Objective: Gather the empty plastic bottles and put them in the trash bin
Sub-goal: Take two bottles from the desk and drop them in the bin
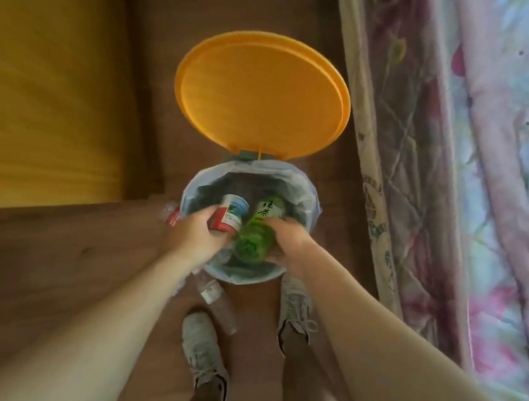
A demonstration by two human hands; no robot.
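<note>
A small trash bin (312, 202) with a pale liner stands on the wooden floor, its orange lid (262, 94) swung up and back. Over the bin's mouth my left hand (196, 235) grips a clear bottle with a red and white label (232, 214). My right hand (288, 242) grips a green tea bottle (258, 232) beside it. Both bottles point down into the bin. Another clear bottle (216, 297) lies on the floor under my left forearm, and a further one (171, 214) shows just left of the bin.
A yellow cabinet or panel (49, 77) fills the left side. A bed with a floral cover (492, 160) runs along the right. My two feet in grey shoes (203, 345) stand just in front of the bin; the right shoe touches its base.
</note>
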